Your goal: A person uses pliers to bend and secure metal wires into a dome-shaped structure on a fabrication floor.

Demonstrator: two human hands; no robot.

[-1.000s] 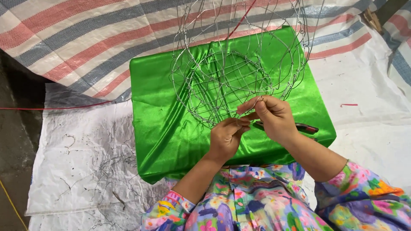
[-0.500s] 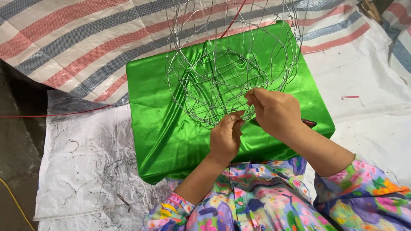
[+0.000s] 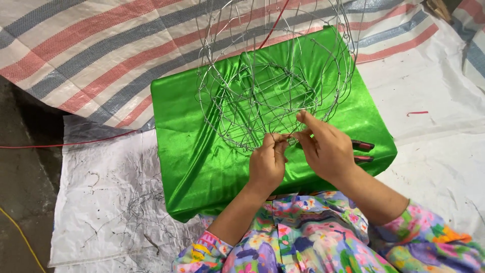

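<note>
Wire basket frame (image 3: 262, 96), empty, pinched at its near rim by left hand (image 3: 268, 164) and right hand (image 3: 326, 149), both grips closed.

I see no packages, labels, signs or screens anywhere around me here; nothing boxed, printed or lit shows near the green satin cloth (image 3: 202, 151) in front of me.

Looks like a makeshift floor workshop: striped tarp (image 3: 76, 55), plastic sheet (image 3: 101, 202) littered with wire scraps (image 3: 136, 207), bare concrete (image 3: 20, 177).
</note>
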